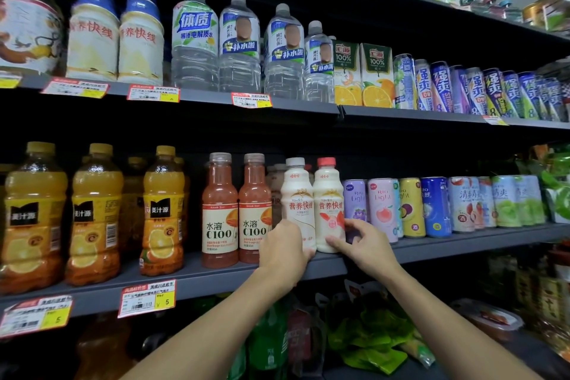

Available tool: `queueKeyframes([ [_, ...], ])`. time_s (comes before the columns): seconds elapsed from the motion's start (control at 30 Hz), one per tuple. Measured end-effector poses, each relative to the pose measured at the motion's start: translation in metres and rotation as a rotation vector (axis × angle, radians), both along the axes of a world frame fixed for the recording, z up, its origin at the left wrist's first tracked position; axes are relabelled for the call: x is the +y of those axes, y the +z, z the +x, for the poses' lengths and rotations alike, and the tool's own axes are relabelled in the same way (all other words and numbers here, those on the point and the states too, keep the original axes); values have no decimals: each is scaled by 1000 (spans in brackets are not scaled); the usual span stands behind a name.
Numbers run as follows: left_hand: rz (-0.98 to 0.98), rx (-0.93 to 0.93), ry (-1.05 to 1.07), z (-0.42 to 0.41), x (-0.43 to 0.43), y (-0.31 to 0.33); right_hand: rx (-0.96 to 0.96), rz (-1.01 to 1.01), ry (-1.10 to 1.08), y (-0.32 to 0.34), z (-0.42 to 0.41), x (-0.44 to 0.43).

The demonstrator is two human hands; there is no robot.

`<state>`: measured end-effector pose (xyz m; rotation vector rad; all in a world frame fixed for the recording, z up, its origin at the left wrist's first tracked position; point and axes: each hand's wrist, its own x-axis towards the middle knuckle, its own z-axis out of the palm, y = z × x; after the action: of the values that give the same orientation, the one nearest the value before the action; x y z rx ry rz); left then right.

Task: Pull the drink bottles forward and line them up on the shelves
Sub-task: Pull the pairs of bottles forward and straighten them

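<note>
The step in hand appears to be the fronting of two white milk-drink bottles on the middle shelf (216,282). The white-capped bottle (297,194) and the red-capped bottle (328,194) stand upright and touching, side by side near the shelf's front edge, with the orange C100 bottles (220,213) just to their left and the row of Rio cans (382,207) just to their right. The left hand (285,245) reaches up from below with its back towards the camera and grasps the white-capped bottle low down, its fingers curled round the base. The right hand (367,245) comes in from the right and pinches the foot of the red-capped bottle, forefinger laid across the front of the base and thumb raised against the bottle's right side. Both forearms slope upward to the shelf, wrists a little below the shelf lip. Both bottles seem already near the front, so the next move probably calls for small sliding corrections: bring the two bases level with the C100 fronts, turn the labels to face out, then let go without tipping them. A brownish bottle (275,182) stands farther back behind them, partly hidden, and would likely need drawing forward after.
</note>
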<state>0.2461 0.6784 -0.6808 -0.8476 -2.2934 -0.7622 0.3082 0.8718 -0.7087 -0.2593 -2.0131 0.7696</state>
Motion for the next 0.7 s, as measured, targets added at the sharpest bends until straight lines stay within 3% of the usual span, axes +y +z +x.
queueKeyframes([
  [0.7, -39, 33, 18, 1, -3, 1, -164, 69, 73, 10, 2, 13],
])
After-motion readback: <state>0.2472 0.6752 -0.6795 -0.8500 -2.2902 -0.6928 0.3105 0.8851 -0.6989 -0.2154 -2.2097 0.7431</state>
